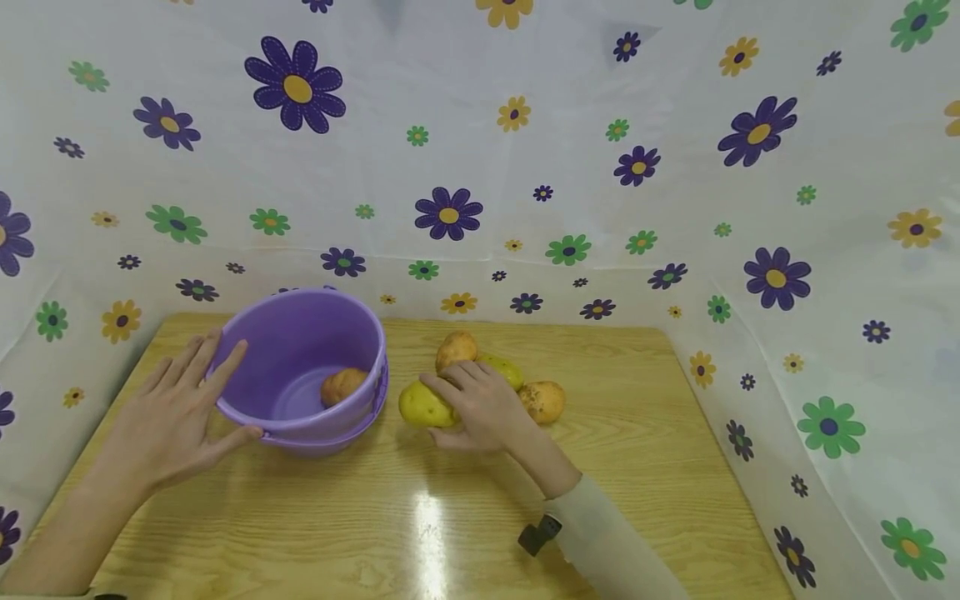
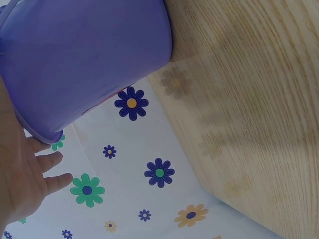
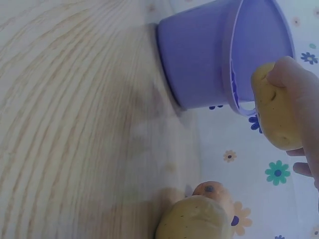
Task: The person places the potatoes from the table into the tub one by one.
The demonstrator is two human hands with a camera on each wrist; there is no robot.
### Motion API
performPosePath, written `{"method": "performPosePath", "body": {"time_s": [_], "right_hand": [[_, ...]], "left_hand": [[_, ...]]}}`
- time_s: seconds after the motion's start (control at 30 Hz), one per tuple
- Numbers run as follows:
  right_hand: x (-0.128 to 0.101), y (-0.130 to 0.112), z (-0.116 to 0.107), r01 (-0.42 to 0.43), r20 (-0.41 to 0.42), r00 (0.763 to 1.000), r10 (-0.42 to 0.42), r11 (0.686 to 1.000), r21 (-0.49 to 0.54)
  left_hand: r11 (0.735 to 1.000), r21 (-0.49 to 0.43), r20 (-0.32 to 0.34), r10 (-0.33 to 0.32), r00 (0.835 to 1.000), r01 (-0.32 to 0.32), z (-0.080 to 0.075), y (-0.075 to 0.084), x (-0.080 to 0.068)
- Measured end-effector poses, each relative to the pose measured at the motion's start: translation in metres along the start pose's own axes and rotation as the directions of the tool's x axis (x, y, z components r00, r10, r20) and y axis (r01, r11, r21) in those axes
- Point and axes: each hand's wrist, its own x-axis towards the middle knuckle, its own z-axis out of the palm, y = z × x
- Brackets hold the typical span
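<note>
Head view shows the left hand [image 1: 176,412] flat, fingers straight, against the tilted bucket [image 1: 300,367], while right of the bucket the right hand [image 1: 480,408] curls round a potato [image 1: 422,405] on the surface [image 1: 450,517].

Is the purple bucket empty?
No, one brownish potato lies inside the purple bucket, as the head view shows.

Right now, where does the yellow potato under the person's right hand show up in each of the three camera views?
Head view: the yellow potato lies centre, under the right hand, just right of the purple bucket.
Left wrist view: not in it; only the bucket's side and the left hand.
Right wrist view: right edge, held by fingers.
Shared landmark: the purple bucket.
</note>
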Motion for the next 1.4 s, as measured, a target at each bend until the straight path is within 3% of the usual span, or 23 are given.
{"method": "performPosePath", "body": {"time_s": [0.33, 0.67, 1.0, 1.4], "right_hand": [[0.009, 0.002, -0.006, -0.016, -0.084, 0.996, 0.016, 1.000, 0.007], [0.023, 0.001, -0.017, -0.077, -0.133, 0.987, 0.091, 0.992, 0.104], [0.047, 0.001, -0.023, -0.048, -0.219, 0.973, 0.078, 0.989, 0.139], [0.073, 0.000, -0.022, -0.027, -0.226, 0.972, 0.066, 0.985, 0.173]], "left_hand": [[1.000, 0.000, 0.003, -0.002, 1.000, 0.002, 0.002, 0.000, -0.001], [1.000, 0.003, 0.001, -0.001, 1.000, 0.001, 0.002, 0.001, -0.002], [1.000, -0.003, -0.017, 0.006, 1.000, -0.006, 0.002, 0.001, -0.001], [1.000, -0.009, -0.014, 0.002, 1.000, -0.002, 0.002, -0.001, 0.000]]}}
